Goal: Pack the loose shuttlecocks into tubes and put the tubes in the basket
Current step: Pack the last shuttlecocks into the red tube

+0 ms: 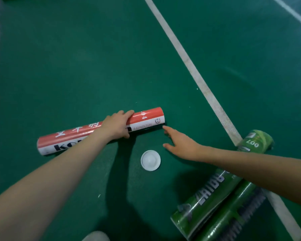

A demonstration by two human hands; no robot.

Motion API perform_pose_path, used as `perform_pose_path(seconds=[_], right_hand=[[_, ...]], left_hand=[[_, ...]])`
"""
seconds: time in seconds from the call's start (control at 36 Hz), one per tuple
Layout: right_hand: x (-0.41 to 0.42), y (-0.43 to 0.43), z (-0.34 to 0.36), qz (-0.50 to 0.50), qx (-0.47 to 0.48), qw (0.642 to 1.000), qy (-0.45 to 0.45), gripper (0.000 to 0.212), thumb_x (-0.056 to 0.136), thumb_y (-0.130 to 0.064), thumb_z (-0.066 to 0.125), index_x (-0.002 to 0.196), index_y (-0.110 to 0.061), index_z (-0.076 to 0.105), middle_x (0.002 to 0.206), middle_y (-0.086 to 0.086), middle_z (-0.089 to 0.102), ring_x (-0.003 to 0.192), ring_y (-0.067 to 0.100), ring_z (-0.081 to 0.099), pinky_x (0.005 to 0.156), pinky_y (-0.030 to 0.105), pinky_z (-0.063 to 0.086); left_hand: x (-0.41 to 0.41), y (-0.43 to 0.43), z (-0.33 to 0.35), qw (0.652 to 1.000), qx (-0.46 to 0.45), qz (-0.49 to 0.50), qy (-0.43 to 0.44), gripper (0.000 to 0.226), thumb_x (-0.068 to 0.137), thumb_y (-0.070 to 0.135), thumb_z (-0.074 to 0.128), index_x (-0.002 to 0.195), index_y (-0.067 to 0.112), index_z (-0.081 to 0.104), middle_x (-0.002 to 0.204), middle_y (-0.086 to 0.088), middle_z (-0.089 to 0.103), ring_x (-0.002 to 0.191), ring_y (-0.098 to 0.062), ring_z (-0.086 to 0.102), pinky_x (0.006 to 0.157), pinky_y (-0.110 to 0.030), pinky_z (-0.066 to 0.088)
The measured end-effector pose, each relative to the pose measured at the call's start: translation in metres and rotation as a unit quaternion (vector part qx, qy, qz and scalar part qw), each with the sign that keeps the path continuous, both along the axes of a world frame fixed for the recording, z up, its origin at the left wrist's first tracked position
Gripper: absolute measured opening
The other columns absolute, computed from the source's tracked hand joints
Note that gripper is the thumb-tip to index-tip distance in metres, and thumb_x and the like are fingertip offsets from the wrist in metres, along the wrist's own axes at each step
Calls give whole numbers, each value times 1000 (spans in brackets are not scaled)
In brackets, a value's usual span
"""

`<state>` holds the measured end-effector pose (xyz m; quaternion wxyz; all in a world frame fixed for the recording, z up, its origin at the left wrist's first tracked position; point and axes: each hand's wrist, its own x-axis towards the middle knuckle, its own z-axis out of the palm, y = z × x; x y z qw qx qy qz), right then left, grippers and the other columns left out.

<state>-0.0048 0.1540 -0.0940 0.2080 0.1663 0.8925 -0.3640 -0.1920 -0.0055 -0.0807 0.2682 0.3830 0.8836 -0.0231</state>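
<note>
Left hand (117, 125) grip wraps the red tube (147, 119); right hand (181, 142) spread, empty, just beside it.

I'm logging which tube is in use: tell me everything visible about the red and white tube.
The red and white tube lies on its side on the green floor, slanting from lower left to upper right. It looks like glossy cardboard: red band with white characters, white band with black lettering and BADMINTON. The left hand grips its middle; the open right hand reaches near its right end, contact unclear.
</note>
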Motion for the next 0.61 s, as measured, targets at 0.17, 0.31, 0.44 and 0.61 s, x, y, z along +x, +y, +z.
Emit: perform_pose_path(seconds=[0.17,0.31,0.44,0.61], right_hand=[[16,-36,-13,199,44,978,48,67,93,-31,57,150,-15,24,154,7,25,142,22,21,116,34,21],[13,-50,-32,331,142,931,54,67,92,-34,55,150,-25,23,159,11,9,146,27,6,118,42,13],[-1,-38,-39,320,163,930,80,45,94,-20,51,139,-19,42,155,14,20,145,30,12,118,46,17],[0,14,-43,277,189,935,116,39,90,-21,60,128,-16,52,143,18,39,135,35,32,113,48,30]], left_hand=[[-4,-3,-4,1000,5,3,-16,101,69,30,80,149,27,20,132,-8,46,118,-29,49,99,-41,40],[-2,-2,-4,1000,1,-1,-10,102,70,29,81,150,26,18,134,-8,45,120,-29,48,100,-41,39],[3,3,-3,1000,4,-13,-16,100,70,28,80,150,26,19,133,-8,46,119,-28,49,100,-41,39],[5,8,-1,1000,10,-6,-26,99,71,28,80,149,27,20,130,-5,47,116,-26,49,96,-40,41]])
